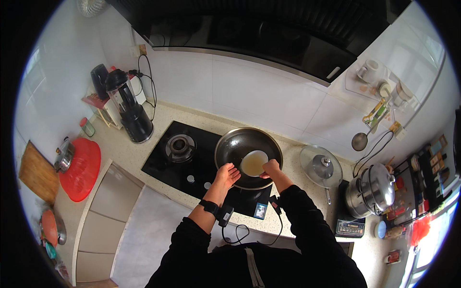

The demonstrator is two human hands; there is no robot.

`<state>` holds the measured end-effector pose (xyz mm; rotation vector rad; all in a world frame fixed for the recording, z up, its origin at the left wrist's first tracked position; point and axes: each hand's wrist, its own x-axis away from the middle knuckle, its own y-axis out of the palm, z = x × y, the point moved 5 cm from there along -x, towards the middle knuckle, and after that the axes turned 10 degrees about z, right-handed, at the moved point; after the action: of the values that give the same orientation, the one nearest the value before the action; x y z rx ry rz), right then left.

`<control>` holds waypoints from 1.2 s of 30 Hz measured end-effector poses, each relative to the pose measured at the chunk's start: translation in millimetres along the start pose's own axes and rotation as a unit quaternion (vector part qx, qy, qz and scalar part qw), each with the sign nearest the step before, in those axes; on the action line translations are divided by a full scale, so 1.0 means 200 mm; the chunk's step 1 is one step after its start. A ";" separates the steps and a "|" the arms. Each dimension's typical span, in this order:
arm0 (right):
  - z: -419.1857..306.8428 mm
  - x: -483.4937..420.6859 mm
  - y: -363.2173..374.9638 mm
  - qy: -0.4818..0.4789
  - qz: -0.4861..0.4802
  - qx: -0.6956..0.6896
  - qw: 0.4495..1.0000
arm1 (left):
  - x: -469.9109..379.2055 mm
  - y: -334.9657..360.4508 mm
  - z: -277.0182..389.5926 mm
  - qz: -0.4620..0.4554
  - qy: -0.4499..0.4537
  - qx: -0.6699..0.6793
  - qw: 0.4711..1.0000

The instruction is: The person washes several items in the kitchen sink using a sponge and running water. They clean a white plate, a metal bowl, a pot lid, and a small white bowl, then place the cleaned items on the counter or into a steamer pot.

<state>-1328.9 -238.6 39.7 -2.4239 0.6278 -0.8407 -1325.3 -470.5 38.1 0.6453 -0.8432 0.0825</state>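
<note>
My right hand (272,168) grips the right rim of a white bowl (260,154) that holds a cloudy pale-yellow liquid (254,164). The bowl is over the dark wok (230,147); whether it touches the wok's inside I cannot tell. At the bowl's left, over the wok's near-left rim, my left hand (228,175) is turned palm up with its fingers apart and nothing in it. Beneath the wok lies the right half of a black glass gas hob (158,162), and the burner there is hidden.
Left of the wok is a bare gas burner (180,145), with a blender (129,108) behind it. A glass lid (306,165) lies to the right, near a steel steamer pot (371,190) on an induction cooker (349,228). A range hood (252,36) hangs above.
</note>
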 end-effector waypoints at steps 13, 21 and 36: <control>-0.27 0.13 -0.07 -0.227 0.182 0.273 0.917 | -0.03 -0.03 0.05 -0.012 0.006 -0.003 1.000; -0.45 0.28 -0.13 -0.405 0.240 0.324 0.821 | 0.01 0.01 0.06 -0.038 0.006 -0.007 0.999; -0.46 0.41 -0.18 -0.447 0.299 0.287 0.793 | 0.03 0.11 0.02 -0.073 -0.014 -0.031 0.997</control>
<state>-1323.0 -284.3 160.8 -1.5994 0.5667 0.3650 -1331.0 -456.5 56.3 0.6484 -0.8200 -0.0839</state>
